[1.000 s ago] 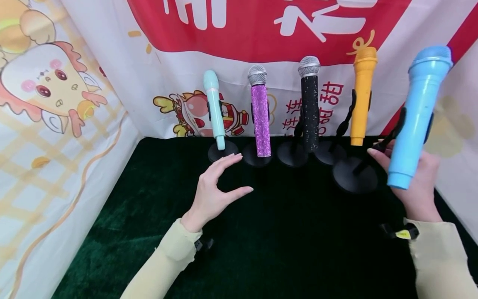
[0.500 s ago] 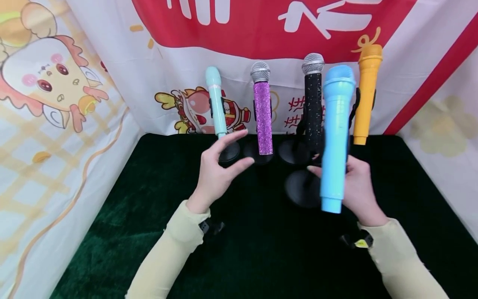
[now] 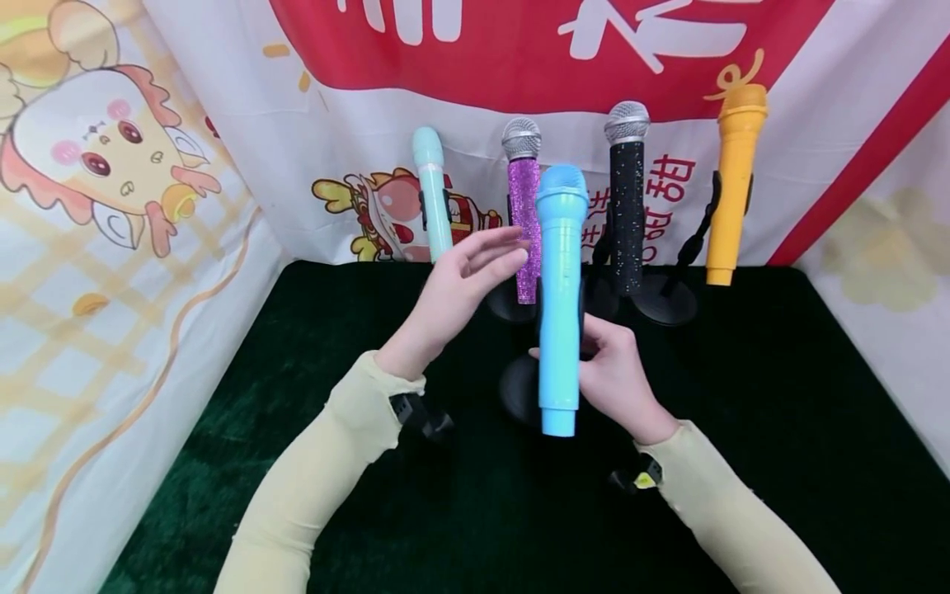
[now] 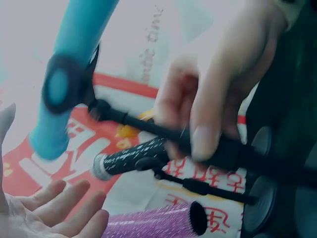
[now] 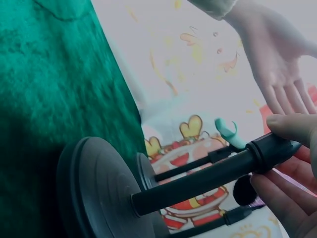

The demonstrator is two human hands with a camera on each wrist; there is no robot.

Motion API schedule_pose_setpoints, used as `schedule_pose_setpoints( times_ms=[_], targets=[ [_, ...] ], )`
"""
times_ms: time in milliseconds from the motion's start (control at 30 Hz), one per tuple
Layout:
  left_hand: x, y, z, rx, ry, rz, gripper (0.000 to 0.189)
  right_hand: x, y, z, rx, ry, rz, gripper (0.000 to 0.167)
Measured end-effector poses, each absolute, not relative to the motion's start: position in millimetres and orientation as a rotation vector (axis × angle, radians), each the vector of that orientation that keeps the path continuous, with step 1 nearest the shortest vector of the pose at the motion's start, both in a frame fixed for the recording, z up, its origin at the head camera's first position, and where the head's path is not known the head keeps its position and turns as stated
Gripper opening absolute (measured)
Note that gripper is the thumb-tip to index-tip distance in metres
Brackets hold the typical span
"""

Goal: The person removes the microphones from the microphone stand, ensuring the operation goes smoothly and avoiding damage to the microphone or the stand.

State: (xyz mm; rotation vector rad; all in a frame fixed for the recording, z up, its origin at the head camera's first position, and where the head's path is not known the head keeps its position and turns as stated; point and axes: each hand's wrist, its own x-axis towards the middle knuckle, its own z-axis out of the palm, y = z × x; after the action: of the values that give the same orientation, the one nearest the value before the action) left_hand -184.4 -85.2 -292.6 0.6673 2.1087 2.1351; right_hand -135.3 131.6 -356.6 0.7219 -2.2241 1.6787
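Observation:
A light-blue microphone (image 3: 561,313) sits in the clip of a black stand (image 5: 198,181), in the middle of the head view. My right hand (image 3: 619,375) grips the stand's pole below the clip, thumb on one side and fingers on the other. To the left of the blue microphone is my left hand (image 3: 453,293), its fingers extended and holding nothing. In the left wrist view its palm faces the blue microphone, apart from it. Behind stands a purple glittery microphone (image 3: 525,190), partly covered by the left hand and the blue microphone.
Along the back of the dark green cloth (image 3: 475,511) stand a mint microphone (image 3: 434,198), a black speckled microphone (image 3: 627,206) and an orange microphone (image 3: 731,190), all on black stands. A printed fabric backdrop (image 3: 416,66) rises right behind them.
My right hand has carried the blue microphone and its stand leftward from the far right to the middle. The left hand has risen slightly and moved right, its thumb now closer to the fingers.

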Motion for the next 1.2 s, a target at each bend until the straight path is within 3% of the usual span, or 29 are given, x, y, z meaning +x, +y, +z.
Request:
schedule_pose_setpoints(
  times_ms=[133, 800, 1200],
  targets=[
    [-176, -80, -296, 0.615, 2.129, 2.064, 0.051, -138, 120, -357, 0.743, -2.194, 1.660, 0.029],
    [-176, -76, -299, 0.461, 2.143, 2.108, 0.047, -172, 106, -388, 0.677, -2.130, 1.674, 0.008],
    [-178, -71, -303, 0.489, 2.051, 2.239, 0.043, -167, 101, -367, 0.632, -2.152, 1.634, 0.005]
  ],
)
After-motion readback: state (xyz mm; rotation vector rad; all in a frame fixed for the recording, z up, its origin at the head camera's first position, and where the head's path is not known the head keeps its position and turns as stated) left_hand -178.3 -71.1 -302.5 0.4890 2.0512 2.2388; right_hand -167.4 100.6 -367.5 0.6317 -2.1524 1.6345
